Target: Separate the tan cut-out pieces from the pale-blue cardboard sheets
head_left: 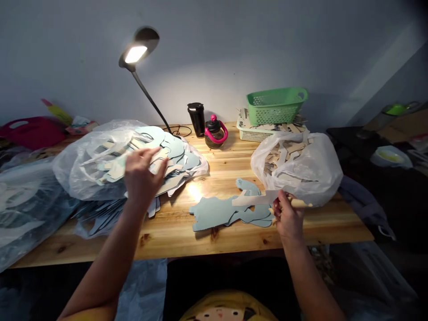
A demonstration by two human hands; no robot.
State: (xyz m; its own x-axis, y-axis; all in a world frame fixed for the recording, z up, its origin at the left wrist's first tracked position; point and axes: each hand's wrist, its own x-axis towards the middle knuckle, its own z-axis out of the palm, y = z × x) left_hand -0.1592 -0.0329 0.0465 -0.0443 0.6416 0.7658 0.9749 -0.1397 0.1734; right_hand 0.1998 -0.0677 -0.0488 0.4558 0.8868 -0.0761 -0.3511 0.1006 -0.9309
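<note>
My left hand (143,171) is over the pale blue cut-out pieces (174,149) that spill from a clear plastic bag (76,160) on the left. Its thumb and fingers are apart, with no piece seen between them. In my right hand (287,216) is a long cream cut-out strip (254,199), gripped at its right end. A pale wooden-looking stick (299,203) also shows at this hand, between fingers and palm. Under the strip's left part, several blue-grey cut-outs (216,213) lie overlapping on the wooden table (167,240).
A second plastic bag (317,165) with cream pieces stands at the right. Behind it, a green basket (276,107) rests on a white basket (252,134). A black tumbler (197,119), a pink-handled jug (214,133) and a lit lamp (143,42) are at the back.
</note>
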